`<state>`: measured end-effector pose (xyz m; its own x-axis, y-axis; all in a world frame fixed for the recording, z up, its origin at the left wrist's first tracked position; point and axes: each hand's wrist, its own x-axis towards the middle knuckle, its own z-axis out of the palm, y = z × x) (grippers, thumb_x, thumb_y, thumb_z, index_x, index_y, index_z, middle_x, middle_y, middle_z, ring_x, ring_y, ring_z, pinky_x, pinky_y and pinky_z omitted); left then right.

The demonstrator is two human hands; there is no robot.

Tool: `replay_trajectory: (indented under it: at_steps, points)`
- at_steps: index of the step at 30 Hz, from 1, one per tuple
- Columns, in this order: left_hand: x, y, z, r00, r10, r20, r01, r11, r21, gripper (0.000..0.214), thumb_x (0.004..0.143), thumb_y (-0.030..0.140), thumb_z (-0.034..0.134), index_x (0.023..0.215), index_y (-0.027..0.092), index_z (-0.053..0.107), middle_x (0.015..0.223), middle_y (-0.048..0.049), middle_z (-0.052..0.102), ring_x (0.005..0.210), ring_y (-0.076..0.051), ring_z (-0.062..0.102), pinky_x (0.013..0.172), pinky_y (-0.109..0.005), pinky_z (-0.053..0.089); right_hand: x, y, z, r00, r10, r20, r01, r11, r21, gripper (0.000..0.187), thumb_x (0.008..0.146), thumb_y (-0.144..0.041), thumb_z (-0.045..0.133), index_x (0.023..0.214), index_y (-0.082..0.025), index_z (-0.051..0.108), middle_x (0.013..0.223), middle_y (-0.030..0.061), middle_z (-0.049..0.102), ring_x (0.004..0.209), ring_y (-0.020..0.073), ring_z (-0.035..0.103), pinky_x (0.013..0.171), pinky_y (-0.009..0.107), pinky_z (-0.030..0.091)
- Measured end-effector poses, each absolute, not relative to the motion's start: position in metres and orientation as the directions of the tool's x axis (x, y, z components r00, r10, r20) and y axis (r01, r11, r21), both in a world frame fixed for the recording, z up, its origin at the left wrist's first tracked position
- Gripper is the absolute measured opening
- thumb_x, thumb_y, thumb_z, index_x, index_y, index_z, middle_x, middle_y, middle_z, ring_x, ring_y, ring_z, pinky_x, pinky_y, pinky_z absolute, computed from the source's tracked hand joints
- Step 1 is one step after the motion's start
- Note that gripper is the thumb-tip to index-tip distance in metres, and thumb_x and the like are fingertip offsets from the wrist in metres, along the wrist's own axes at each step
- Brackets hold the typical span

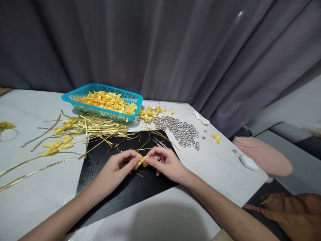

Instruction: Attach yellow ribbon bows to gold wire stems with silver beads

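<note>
Over the black mat [107,194], a small yellow ribbon bow [142,162] is pinched between my two hands. My left hand [122,164] grips its left loop between thumb and fingers. The right loop sits in the fingers of my right hand [165,162]. Just beyond my right hand lie scissors [160,142], partly hidden behind it. Gold twist ties [100,125] are heaped at the back of the mat, with a few loose strands on it. Whether a tie is on the held bow I cannot tell.
A blue basket [72,97] full of yellow bows [107,100] stands at the back. Silver metal beads [180,130] spread to its right. Finished-looking yellow bows with gold ties [54,146] lie left. A white computer mouse [247,162] rests near the right edge.
</note>
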<state>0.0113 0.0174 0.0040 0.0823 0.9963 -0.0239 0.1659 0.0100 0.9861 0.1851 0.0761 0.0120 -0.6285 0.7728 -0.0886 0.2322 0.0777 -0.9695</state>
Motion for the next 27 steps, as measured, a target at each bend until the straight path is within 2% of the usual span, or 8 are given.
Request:
replay_trajectory:
  at_steps: [3, 6, 11, 14, 17, 19, 23, 27]
  points:
    - [0.010, 0.019, 0.004, 0.027, 0.998, -0.062, 0.111, 0.059, 0.992, 0.027, 0.076, 0.044, 0.058, 0.076, 0.017, 0.065, 0.062, 0.0018, 0.056, 0.059, -0.013, 0.050, 0.055, -0.023, 0.041, 0.185, 0.077, 0.012, -0.614, 0.779, -0.122, 0.208, 0.011, -0.978, 0.034, 0.075, -0.048, 0.063, 0.076, -0.016, 0.054, 0.054, -0.0077, 0.043, 0.040, 0.0029, 0.038, 0.036, 0.015, 0.041]
    - [0.009, 0.020, 0.003, -0.016, 0.996, -0.083, 0.083, 0.084, 0.993, 0.027, 0.074, 0.044, 0.061, 0.075, 0.017, 0.065, 0.061, 0.0018, 0.056, 0.058, -0.012, 0.050, 0.054, -0.023, 0.042, 0.185, 0.078, 0.011, -0.607, 0.788, -0.103, 0.192, 0.020, -0.981, 0.029, 0.079, -0.043, 0.058, 0.078, -0.015, 0.055, 0.058, -0.0065, 0.046, 0.040, 0.0023, 0.040, 0.040, 0.016, 0.043]
    - [0.010, 0.019, 0.001, 0.000, 0.997, -0.079, 0.058, 0.078, 0.995, 0.025, 0.075, 0.042, 0.062, 0.077, 0.017, 0.064, 0.062, 0.0017, 0.058, 0.059, -0.012, 0.052, 0.055, -0.022, 0.042, 0.187, 0.076, 0.012, -0.645, 0.759, 0.088, 0.208, 0.285, -0.936, 0.023, 0.084, -0.031, 0.055, 0.102, -0.018, 0.060, 0.087, 0.0027, 0.061, 0.059, 0.0059, 0.055, 0.051, 0.017, 0.048]
    - [0.009, 0.019, 0.001, -0.004, 0.999, -0.038, 0.072, 0.038, 0.997, 0.028, 0.076, 0.039, 0.062, 0.095, 0.018, 0.062, 0.061, 0.0031, 0.059, 0.059, -0.013, 0.055, 0.054, -0.023, 0.043, 0.188, 0.076, 0.014, -0.669, 0.728, 0.148, 0.250, 0.408, -0.878, 0.015, 0.085, -0.029, 0.056, 0.092, -0.017, 0.063, 0.083, 0.0028, 0.063, 0.056, 0.0059, 0.055, 0.049, 0.017, 0.045]
    - [0.005, 0.020, 0.002, 0.071, 0.997, 0.021, 0.220, -0.036, 0.975, 0.024, 0.079, 0.039, 0.058, 0.091, 0.019, 0.064, 0.067, 0.0006, 0.063, 0.062, -0.014, 0.058, 0.055, -0.023, 0.044, 0.189, 0.079, 0.015, -0.683, 0.725, 0.091, 0.305, 0.396, -0.866, 0.012, 0.084, -0.027, 0.057, 0.081, -0.016, 0.061, 0.060, -0.0027, 0.056, 0.048, 0.0053, 0.051, 0.044, 0.015, 0.038]
    - [0.000, 0.021, 0.001, 0.152, 0.987, 0.045, 0.352, -0.096, 0.931, 0.023, 0.082, 0.040, 0.055, 0.086, 0.019, 0.065, 0.071, -0.0009, 0.066, 0.065, -0.015, 0.059, 0.057, -0.023, 0.045, 0.190, 0.080, 0.016, -0.703, 0.710, 0.047, 0.331, 0.385, -0.861, 0.012, 0.084, -0.027, 0.055, 0.081, -0.016, 0.058, 0.053, -0.0050, 0.051, 0.045, 0.0052, 0.050, 0.042, 0.015, 0.035]
    - [-0.007, 0.023, 0.001, 0.293, 0.955, 0.042, 0.511, -0.194, 0.837, 0.025, 0.087, 0.039, 0.047, 0.092, 0.020, 0.062, 0.074, -0.0004, 0.067, 0.066, -0.015, 0.060, 0.059, -0.023, 0.045, 0.190, 0.080, 0.017, -0.739, 0.673, -0.008, 0.374, 0.401, -0.836, 0.008, 0.086, -0.022, 0.052, 0.083, -0.016, 0.056, 0.053, -0.0069, 0.047, 0.044, 0.0045, 0.046, 0.043, 0.015, 0.032]
    - [-0.010, 0.024, 0.008, 0.374, 0.928, 0.002, 0.655, -0.266, 0.707, 0.023, 0.090, 0.036, 0.042, 0.086, 0.021, 0.059, 0.071, 0.0006, 0.064, 0.059, -0.014, 0.056, 0.055, -0.023, 0.039, 0.190, 0.080, 0.016, -0.765, 0.642, -0.056, 0.408, 0.416, -0.813, 0.011, 0.088, -0.025, 0.050, 0.085, -0.015, 0.056, 0.058, -0.0057, 0.048, 0.048, 0.0047, 0.041, 0.046, 0.016, 0.030]
